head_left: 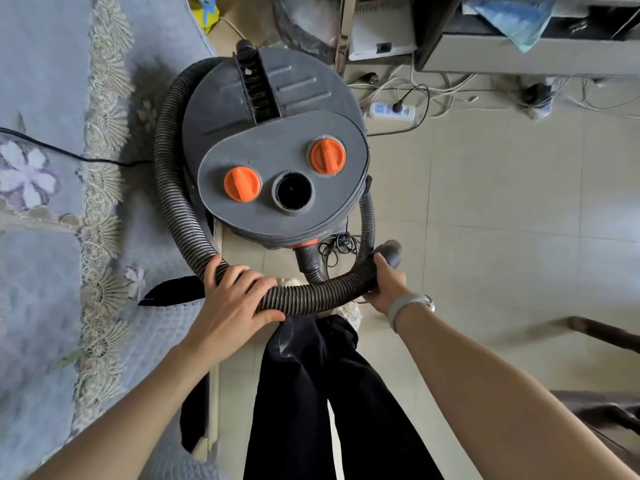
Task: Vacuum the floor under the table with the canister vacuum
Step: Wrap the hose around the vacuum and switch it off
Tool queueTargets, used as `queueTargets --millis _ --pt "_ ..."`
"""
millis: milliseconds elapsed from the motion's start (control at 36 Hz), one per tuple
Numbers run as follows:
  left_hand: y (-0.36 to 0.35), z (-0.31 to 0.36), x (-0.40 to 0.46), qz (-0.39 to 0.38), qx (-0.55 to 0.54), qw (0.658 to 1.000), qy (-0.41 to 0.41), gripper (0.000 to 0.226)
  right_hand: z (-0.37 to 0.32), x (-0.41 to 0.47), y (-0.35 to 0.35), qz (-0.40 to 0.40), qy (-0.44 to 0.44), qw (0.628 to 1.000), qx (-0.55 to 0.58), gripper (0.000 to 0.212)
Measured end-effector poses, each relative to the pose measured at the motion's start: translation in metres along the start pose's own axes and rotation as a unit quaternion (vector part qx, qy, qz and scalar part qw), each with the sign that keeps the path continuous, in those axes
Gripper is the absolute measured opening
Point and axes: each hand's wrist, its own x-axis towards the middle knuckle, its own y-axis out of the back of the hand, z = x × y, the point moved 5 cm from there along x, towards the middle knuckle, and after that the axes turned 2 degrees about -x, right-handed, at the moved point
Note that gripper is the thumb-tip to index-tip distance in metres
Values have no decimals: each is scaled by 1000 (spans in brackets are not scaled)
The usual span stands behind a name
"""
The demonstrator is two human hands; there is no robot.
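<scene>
Standing on pale floor tiles [502,209], the grey canister vacuum [273,147] fills the middle of the head view, and everything else is placed here by reference to it. Its ribbed hose [173,161] loops round the canister's left side and sweeps across just in front of it, where both hands have it. The left hand [235,299] grips the hose with fingers curled over the top and the thumb underneath, in front of the canister's left edge. The right hand [384,285] is wrapped round the hose close to its dark end cuff [391,252], in front of the canister's right edge. On the lid sit two orange knobs [242,184], with an open round port [292,191] between them. To the canister's left, a bedspread with a lace border [104,188] comes right up beside the hose, leaving almost no gap on that side. To the canister's right the tiles lie open and bare for a wide stretch. Behind it to the right, a white power strip [391,110] and tangled cables [446,95] lie on the floor below the edge of a low shelf [519,58]. A thin black cord [336,249] is bunched at the canister's front base, beside the hose inlet [308,261]. The person's dark trousers [311,393] hang directly in front of the canister.
</scene>
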Motion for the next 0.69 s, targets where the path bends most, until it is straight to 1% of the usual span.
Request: queueTargets --millis 56,83,167,278,333,361,444,528,611,639,694 --pt "-4 0 -1 -32 12 999 -1 58 0 1 4 15 14 1000 -21 21" --pt "-7 0 -1 -52 22 998 -3 57 0 0 6 26 28 999 -37 21" --pt "-19 -3 -3 -120 45 992 -1 58 2 -5 17 37 77 994 -65 28" --pt "-29 2 -4 -233 46 971 25 69 6 -17 22 -2 138 986 -95 27" --pt "-32 10 -4 -286 56 957 14 78 9 -24 23 -16 165 979 -120 30" --pt "-34 13 -6 -295 58 954 9 82 11 -28 23 -21 175 975 -136 32" --pt "-32 7 -15 -287 40 957 2 90 21 -34 19 -54 183 966 -177 39" --pt "-26 -4 -28 -262 52 963 -19 72 32 -36 9 -98 160 961 -203 34" --pt "-22 -11 -41 -237 47 970 -22 61 42 -33 -6 -159 102 962 -195 24" --pt "-20 -12 -43 -223 44 974 -17 60 42 -32 -11 -169 83 964 -189 22" --pt "-16 -14 -42 -188 44 981 6 59 41 -25 -17 -154 62 968 -187 22"
